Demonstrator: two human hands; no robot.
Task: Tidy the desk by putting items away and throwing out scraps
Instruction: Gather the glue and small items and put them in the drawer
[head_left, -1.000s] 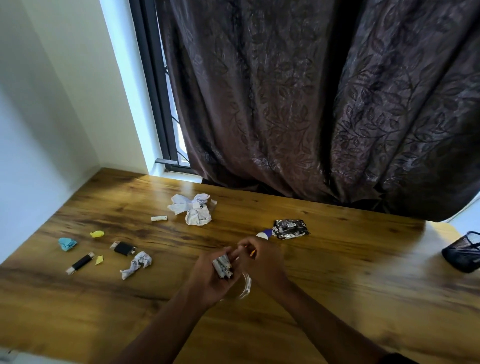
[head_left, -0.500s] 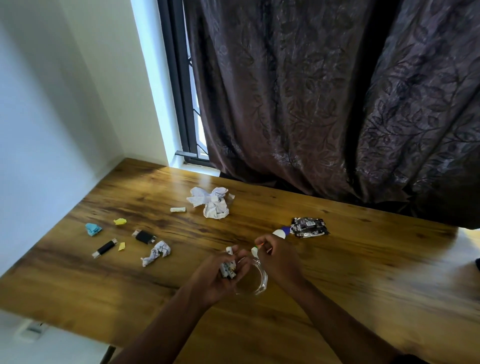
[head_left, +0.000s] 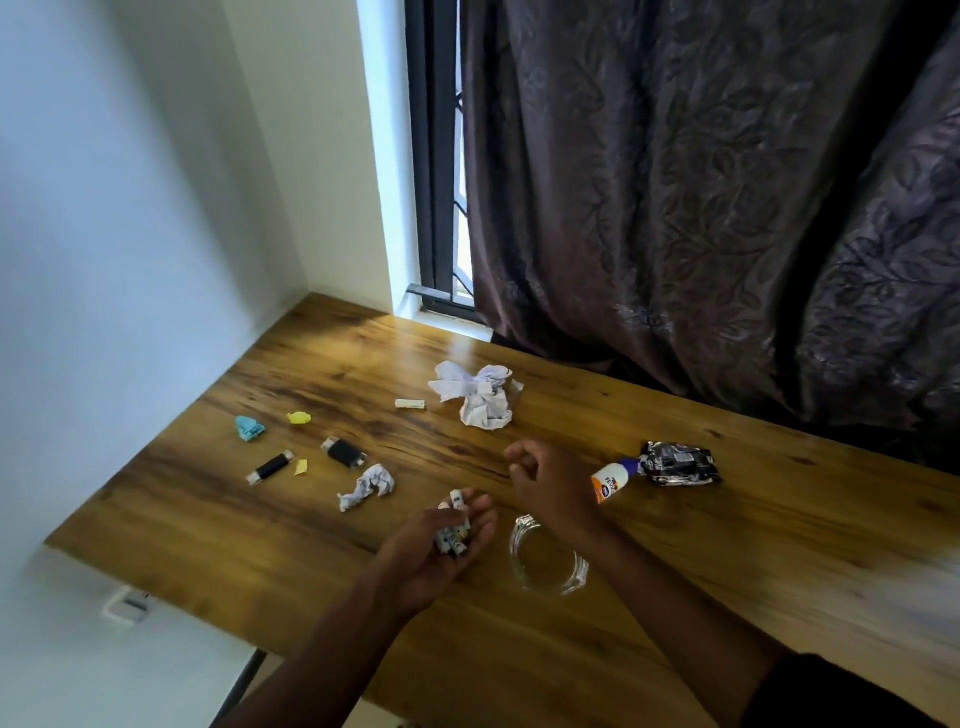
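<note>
Far left on the wooden desk (head_left: 675, 519): blue paper scrap (head_left: 249, 429), yellow scrap (head_left: 298, 418), black capped stick (head_left: 270, 467), second small yellow scrap (head_left: 301, 467), black lighter-like item (head_left: 343, 452). Slightly nearer: small crumpled white paper (head_left: 366, 487). Farther back: short white stick (head_left: 410, 403), then large crumpled white paper (head_left: 475, 395).

Near centre: left hand (head_left: 441, 545), palm up, fingers loosely cupped round a clutch of small white scraps (head_left: 453, 530). Just right of it: clear glass dish (head_left: 548, 561), resting on the desk, seemingly empty, though too transparent to be sure. Above the dish's far rim: right hand (head_left: 550, 483), fingers curled, nothing visible inside; possibly a tiny pinch, cannot tell. Farther right: glue bottle (head_left: 615, 480) on its side, touching a crinkled black-and-silver wrapper (head_left: 678, 464).

Step in hand, judged: gathering loose scraps into the left palm for the bin, none in view. Best done by keeping the left palm level and cupped so nothing rolls off. Reach with the right hand for the nearest piece first, the small crumpled paper, then sweep outward to the coloured bits at far left. Pinch light scraps rather than slide them. Leave the glue bottle and the black items for putting away, not for the bin. Main risk: an overfull palm spilling pieces.
</note>
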